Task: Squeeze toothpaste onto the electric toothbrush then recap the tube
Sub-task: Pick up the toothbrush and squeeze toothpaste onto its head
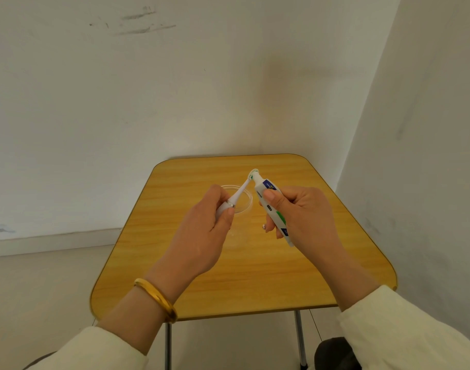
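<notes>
The fingers of the left hand (pixel 202 233) are curled tightly around the handle of the white electric toothbrush (pixel 235 197), thumb pressed along its side; its slim neck slants up and to the right. The right hand (pixel 300 214) clamps the white, blue and green toothpaste tube (pixel 272 209) between thumb and fingers, nozzle up and meeting the brush head. Both are held above the middle of the yellow wood-grain table (pixel 255 276), nearer its far edge. A clear round dish (pixel 248 202) lies on the table beneath the toothbrush. A gold bangle (pixel 156 299) circles the left wrist.
</notes>
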`<state>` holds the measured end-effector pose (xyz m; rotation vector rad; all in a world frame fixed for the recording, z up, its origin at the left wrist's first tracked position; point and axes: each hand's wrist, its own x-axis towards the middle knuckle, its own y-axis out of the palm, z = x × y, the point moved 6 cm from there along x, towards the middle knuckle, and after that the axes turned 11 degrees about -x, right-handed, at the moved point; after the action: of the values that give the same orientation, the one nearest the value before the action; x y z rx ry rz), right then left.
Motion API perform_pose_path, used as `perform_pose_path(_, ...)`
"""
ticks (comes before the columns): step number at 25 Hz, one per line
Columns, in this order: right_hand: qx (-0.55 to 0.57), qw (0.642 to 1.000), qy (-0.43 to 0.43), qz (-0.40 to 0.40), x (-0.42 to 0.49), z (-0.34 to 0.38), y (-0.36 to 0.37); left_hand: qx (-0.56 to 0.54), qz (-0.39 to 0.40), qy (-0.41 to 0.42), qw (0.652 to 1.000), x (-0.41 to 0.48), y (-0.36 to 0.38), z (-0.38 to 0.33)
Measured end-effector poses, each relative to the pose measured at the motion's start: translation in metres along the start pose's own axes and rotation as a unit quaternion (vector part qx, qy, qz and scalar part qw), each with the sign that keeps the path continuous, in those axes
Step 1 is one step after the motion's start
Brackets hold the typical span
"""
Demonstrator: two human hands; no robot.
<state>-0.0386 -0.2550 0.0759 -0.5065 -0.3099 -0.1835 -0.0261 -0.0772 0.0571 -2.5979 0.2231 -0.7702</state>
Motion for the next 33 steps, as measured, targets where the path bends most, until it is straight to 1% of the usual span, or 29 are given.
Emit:
perform_pose_path(7,-0.014,1.000,0.014,-0.002,0.001,-0.004,-0.001,0.015,0.001,0.005,1.000,-0.001,0.000,0.000)
perform_pose_path(14,-0.111,0.993,0.006,-0.036,0.000,-0.004,-0.008,0.019,0.015,-0.010,1.000,-0.001,0.001,0.001)
perform_pose_path(19,-0.140,0.989,0.006,-0.054,-0.001,-0.005,-0.009,-0.006,0.018,-0.030,0.999,-0.001,0.002,0.002)
perform_pose_path(22,-0.140,0.988,0.011,-0.062,0.000,-0.007,-0.011,-0.032,0.020,-0.035,0.999,-0.001,0.001,0.001)
perform_pose_path(28,-0.134,0.989,0.009,-0.058,-0.001,-0.006,-0.010,-0.046,0.032,-0.057,0.997,-0.001,0.002,0.003)
perform_pose_path(31,-0.085,0.995,0.031,-0.053,0.002,-0.010,-0.009,-0.053,0.030,-0.059,0.996,-0.001,0.001,0.003)
perform_pose_path(33,-0.044,0.997,0.054,-0.034,0.002,-0.013,-0.006,-0.049,0.024,-0.060,0.997,-0.001,0.000,0.003)
